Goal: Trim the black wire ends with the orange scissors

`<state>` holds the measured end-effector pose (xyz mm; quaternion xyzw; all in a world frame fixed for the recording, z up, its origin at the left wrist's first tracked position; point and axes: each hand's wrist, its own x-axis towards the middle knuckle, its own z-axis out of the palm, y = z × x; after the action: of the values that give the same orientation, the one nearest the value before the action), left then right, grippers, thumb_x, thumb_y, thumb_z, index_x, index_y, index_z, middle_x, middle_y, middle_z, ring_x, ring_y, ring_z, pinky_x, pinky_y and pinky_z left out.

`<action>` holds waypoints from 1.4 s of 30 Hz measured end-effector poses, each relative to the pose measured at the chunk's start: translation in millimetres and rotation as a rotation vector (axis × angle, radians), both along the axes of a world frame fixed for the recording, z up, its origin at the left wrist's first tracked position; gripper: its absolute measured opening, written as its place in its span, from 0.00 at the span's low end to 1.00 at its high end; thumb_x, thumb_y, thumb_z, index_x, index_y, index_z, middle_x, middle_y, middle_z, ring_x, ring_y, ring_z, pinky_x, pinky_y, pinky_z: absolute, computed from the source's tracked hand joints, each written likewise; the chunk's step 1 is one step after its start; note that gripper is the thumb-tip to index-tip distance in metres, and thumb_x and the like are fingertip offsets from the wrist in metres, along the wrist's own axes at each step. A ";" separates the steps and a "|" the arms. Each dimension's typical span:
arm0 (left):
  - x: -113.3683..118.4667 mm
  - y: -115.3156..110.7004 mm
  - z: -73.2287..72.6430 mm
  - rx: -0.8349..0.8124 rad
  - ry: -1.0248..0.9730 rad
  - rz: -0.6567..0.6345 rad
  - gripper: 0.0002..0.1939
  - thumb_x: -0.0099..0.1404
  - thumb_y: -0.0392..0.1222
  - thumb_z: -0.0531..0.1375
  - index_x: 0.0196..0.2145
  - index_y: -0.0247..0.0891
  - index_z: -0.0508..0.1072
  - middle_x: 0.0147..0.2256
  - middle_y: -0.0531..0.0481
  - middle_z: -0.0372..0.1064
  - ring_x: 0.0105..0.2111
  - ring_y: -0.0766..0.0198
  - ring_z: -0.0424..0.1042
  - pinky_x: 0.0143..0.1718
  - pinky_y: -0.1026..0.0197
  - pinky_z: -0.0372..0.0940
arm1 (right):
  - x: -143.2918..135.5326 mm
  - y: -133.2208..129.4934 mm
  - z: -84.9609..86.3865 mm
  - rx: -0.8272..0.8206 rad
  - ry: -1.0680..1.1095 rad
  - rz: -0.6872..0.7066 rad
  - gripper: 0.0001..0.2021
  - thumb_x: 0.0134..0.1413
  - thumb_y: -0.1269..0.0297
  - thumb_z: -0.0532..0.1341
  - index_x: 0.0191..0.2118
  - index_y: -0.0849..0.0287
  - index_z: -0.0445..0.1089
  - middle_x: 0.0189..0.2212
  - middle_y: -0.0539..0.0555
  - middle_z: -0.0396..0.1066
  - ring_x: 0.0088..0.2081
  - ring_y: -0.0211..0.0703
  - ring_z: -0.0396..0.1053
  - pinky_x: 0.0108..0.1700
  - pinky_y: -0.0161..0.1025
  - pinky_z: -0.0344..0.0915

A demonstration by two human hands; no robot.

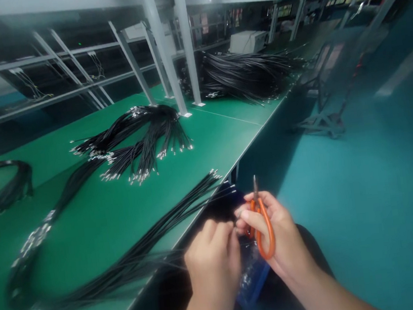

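Observation:
My right hand (274, 227) holds a pair of orange-handled scissors (270, 239), their short metal blades pointing up and away. Its thumb and forefinger also pinch at something small close to my left hand. My left hand (214, 258) is closed, fingers bent together, on a black cable whose end sits between the two hands; the tip itself is too small to make out. From there a loose bundle of black cables (129, 263) with silvery ends runs left over the green table (99, 227) and curves back at the far left.
More black cables (145, 142) with metal tips lie by the shelf posts (189, 52). Farther back is a large cable heap (245, 71) beside a white box (248, 42). Below my hands sits a blue container (256, 278). A wheeled metal stand (322, 124) is on the floor.

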<state>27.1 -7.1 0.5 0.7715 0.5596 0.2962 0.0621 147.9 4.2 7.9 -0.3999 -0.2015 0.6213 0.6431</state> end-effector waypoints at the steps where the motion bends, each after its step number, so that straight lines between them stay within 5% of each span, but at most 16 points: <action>1: -0.8 0.4 0.4 -0.009 -0.015 -0.004 0.11 0.65 0.38 0.53 0.31 0.41 0.75 0.25 0.50 0.66 0.22 0.65 0.66 0.24 0.64 0.59 | -0.4 -0.2 -0.4 -0.001 -0.013 0.001 0.15 0.44 0.71 0.67 0.37 0.57 0.63 0.26 0.46 0.72 0.24 0.35 0.70 0.29 0.34 0.68; 10: -3.2 -4.0 5.4 -0.020 -0.036 0.005 0.10 0.63 0.39 0.54 0.30 0.41 0.75 0.25 0.50 0.67 0.23 0.64 0.66 0.25 0.64 0.59 | -5.2 0.8 2.2 0.010 -0.094 -0.023 0.15 0.44 0.74 0.66 0.37 0.56 0.62 0.24 0.44 0.69 0.22 0.33 0.66 0.26 0.32 0.65; 19: -12.4 9.6 9.9 -0.536 -0.735 -0.087 0.05 0.60 0.41 0.60 0.28 0.37 0.70 0.27 0.53 0.72 0.27 0.64 0.70 0.29 0.65 0.62 | -11.2 -2.1 2.1 -0.005 0.081 0.027 0.12 0.46 0.73 0.63 0.38 0.56 0.63 0.24 0.45 0.67 0.23 0.34 0.65 0.26 0.32 0.61; 26: -16.0 9.3 10.4 -0.536 -0.734 -0.084 0.08 0.61 0.42 0.60 0.27 0.37 0.71 0.27 0.53 0.72 0.28 0.65 0.69 0.28 0.66 0.61 | -14.3 -2.2 4.9 0.012 -0.015 -0.020 0.16 0.45 0.71 0.66 0.39 0.55 0.62 0.29 0.48 0.72 0.24 0.34 0.68 0.29 0.33 0.64; 36: -13.2 2.1 9.4 -0.451 -0.552 -0.037 0.07 0.61 0.40 0.59 0.26 0.38 0.71 0.23 0.55 0.70 0.24 0.66 0.68 0.26 0.66 0.59 | -13.2 -2.8 1.9 0.045 -0.183 -0.070 0.15 0.45 0.69 0.67 0.37 0.56 0.61 0.25 0.45 0.70 0.22 0.34 0.68 0.27 0.33 0.65; 42: -11.8 -1.7 5.3 -0.446 -0.618 -0.055 0.06 0.63 0.41 0.58 0.29 0.39 0.71 0.27 0.53 0.72 0.27 0.65 0.70 0.30 0.65 0.62 | -13.9 -3.4 0.9 -0.002 -0.048 -0.021 0.13 0.47 0.73 0.64 0.37 0.56 0.61 0.24 0.44 0.69 0.22 0.31 0.65 0.26 0.29 0.62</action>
<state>15.3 -8.8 5.8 0.6282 0.5443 0.3839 0.4022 134.0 0.8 8.8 -0.4172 -0.2119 0.6049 0.6443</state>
